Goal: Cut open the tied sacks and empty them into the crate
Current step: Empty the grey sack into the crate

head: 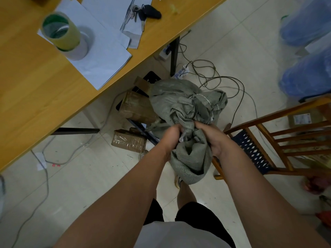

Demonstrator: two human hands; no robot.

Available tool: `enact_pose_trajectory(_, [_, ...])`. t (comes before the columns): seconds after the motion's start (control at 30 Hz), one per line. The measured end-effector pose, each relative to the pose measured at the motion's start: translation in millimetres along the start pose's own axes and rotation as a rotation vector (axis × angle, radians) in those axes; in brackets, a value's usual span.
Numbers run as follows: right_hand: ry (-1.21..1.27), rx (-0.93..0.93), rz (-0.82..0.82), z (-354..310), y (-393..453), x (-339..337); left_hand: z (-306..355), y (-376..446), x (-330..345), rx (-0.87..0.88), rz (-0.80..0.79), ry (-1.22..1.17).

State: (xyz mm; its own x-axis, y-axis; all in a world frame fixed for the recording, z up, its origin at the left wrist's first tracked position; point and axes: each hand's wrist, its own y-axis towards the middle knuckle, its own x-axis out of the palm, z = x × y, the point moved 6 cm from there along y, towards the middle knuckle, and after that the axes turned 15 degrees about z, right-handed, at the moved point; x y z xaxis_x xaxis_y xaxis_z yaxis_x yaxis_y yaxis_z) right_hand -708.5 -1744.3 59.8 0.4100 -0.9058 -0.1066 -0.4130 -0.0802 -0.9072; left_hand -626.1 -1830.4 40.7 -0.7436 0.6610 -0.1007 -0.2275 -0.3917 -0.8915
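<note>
While both our hands are clamped on the gray woven sack [186,108], we hold it up above the dark crate [143,127] that sits on the floor by the table's leg. The left hand [172,135] fists a bunch of cloth near the middle, and the right hand [213,138] pinches a fold just beside it, so the two grips sit close together with a gathered ridge of fabric between them. We judge this pairing is meant to bunch the limp cloth and shake or tip out whatever remains, since the far part of the sack droops over the crate while the near end hangs slack toward our legs. Brown taped parcels [138,108] lie in and against the crate, and one parcel [129,141] rests on the floor just outside it, which suggests the emptying is well along. A white tie [206,100] shows on the far gathered part; whether it is cut we cannot tell. No cutting tool is visible in either hand. The wooden chair [279,140] stands close on our right, crowding the swing of the sack.
</note>
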Motion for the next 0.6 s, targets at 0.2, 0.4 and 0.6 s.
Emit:
enact_pose_trajectory(0.2, [-0.104, -0.059, 0.270, -6, 7, -14, -18, -15, 11, -0.037, -0.119, -0.008])
enact_pose_trajectory(0.4, [-0.249, -0.237, 0.374, -19, 14, -35, -36, -5, 2, -0.076, 0.035, -0.146])
enact_pose_trajectory(0.6, [-0.181, -0.303, 0.221, -41, -12, -30, -51, 3, 3, -0.423, -0.116, -0.383])
